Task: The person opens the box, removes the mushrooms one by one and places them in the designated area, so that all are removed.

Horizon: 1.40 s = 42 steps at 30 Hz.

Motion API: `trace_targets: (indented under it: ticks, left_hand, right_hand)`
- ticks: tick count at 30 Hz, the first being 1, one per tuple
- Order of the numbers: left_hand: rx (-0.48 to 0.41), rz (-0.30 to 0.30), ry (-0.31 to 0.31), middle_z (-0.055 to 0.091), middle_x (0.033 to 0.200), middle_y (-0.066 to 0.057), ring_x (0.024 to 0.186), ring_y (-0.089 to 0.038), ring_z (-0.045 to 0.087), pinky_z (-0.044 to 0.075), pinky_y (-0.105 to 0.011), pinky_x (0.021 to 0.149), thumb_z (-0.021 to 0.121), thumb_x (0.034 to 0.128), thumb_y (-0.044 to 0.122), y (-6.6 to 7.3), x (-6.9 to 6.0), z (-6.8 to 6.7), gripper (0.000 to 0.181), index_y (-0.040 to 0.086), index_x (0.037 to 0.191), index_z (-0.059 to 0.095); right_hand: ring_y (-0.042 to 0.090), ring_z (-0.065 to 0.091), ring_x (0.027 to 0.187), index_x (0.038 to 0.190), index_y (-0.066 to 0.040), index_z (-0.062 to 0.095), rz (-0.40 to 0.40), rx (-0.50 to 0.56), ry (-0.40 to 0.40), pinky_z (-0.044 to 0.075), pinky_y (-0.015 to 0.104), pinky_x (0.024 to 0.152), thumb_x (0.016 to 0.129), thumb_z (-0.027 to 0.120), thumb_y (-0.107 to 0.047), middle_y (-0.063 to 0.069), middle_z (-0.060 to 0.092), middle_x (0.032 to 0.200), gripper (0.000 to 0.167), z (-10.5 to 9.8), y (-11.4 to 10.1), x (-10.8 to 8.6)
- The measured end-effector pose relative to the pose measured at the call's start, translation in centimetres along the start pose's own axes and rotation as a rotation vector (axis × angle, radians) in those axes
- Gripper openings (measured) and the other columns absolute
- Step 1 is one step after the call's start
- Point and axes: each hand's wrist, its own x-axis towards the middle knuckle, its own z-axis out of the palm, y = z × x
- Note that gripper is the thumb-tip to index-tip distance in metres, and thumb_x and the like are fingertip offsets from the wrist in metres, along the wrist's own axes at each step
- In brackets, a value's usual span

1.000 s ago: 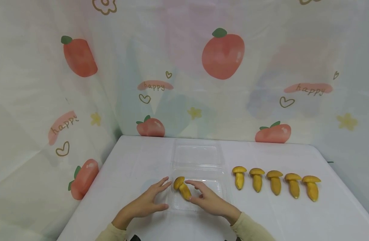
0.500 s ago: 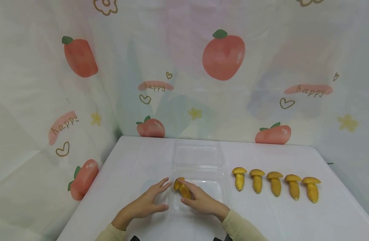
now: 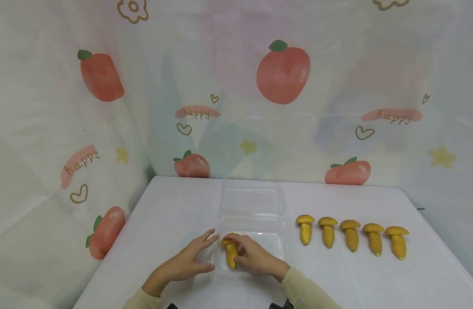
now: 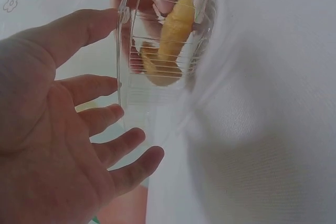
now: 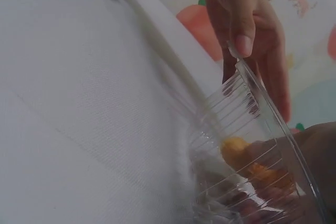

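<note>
A clear plastic clamshell box lies open on the table, its lid folded back. Inside the tray's left end is a yellow mushroom with its cap toward the back. My right hand pinches this mushroom, fingers at the cap and thumb by the stem; part of it is hidden behind them. Through the ribbed wall, the left wrist view shows the mushroom too. At the box's left side my left hand has spread fingers, thumb and fingertips at the rim.
To the box's right, several yellow mushrooms lie in a row, caps toward the back. White cloth covers the table. Behind and left stand fabric walls printed with fruit.
My right hand has moved left onto the mushroom in the box. That mushroom has turned from slanting to nearly straight and shifted slightly toward me. The left hand has stayed put.
</note>
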Motion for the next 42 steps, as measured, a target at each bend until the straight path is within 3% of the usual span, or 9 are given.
trace_targets:
  ticks: [5,12,16,23,31,42]
  left_hand:
    - [0.017,0.005,0.002,0.018,0.168,-0.022,0.152,-0.051,0.02,0.024,-0.074,0.115,0.071,0.0942,0.025,0.0,-0.1,-0.1,0.075,0.002,0.156,0.035]
    - [0.022,0.033,0.008,0.02,0.167,-0.024,0.151,-0.051,0.021,0.024,-0.074,0.114,0.07,0.0943,0.025,0.0,-0.2,-0.1,0.075,0.0,0.155,0.036]
    - [0.018,0.032,0.012,0.02,0.168,-0.023,0.151,-0.051,0.022,0.025,-0.074,0.114,0.07,0.0941,0.026,0.0,-0.2,-0.1,0.075,0.0,0.155,0.036]
    - [0.032,0.041,0.016,0.021,0.167,-0.023,0.151,-0.05,0.023,0.026,-0.074,0.114,0.07,0.0939,0.025,-0.1,0.0,0.0,0.074,0.0,0.155,0.036]
    - [0.04,0.012,0.006,0.02,0.168,-0.021,0.152,-0.048,0.023,0.026,-0.074,0.114,0.07,0.0939,0.027,-0.3,-0.2,0.2,0.075,0.001,0.155,0.036]
    - [0.053,0.009,0.006,0.018,0.169,-0.02,0.153,-0.047,0.022,0.025,-0.073,0.115,0.07,0.0948,0.026,-0.3,-0.2,0.2,0.076,0.002,0.157,0.034]
  right_hand:
    - [0.025,0.053,0.116,0.144,-0.006,0.048,-0.034,0.035,0.029,0.053,0.019,0.085,0.093,0.067,0.001,0.012,0.056,0.139,0.055,-0.2,-0.4,-0.3]
    - [0.026,0.053,0.112,0.142,-0.013,0.047,-0.046,0.044,0.081,0.055,0.021,0.082,0.09,0.064,0.009,0.012,0.054,0.134,0.059,-0.8,-1.3,-1.4]
    - [0.026,0.057,0.104,0.143,-0.017,0.047,-0.054,0.067,0.111,0.055,0.022,0.078,0.092,0.064,0.006,0.013,0.052,0.134,0.058,-1.5,-1.8,-2.0]
    - [0.027,0.053,0.112,0.147,-0.015,0.045,-0.121,0.038,0.179,0.054,0.025,0.084,0.094,0.064,0.001,0.011,0.054,0.141,0.059,-2.8,-2.5,-3.4]
    - [0.017,0.06,0.093,0.15,-0.02,0.042,-0.037,0.065,0.191,0.053,0.024,0.075,0.098,0.062,-0.007,0.016,0.05,0.144,0.057,-3.9,-2.5,-5.2]
    - [0.016,0.064,0.092,0.152,-0.019,0.04,-0.031,0.074,0.213,0.055,0.025,0.075,0.1,0.058,-0.007,0.018,0.045,0.149,0.056,-5.6,-1.7,-7.0]
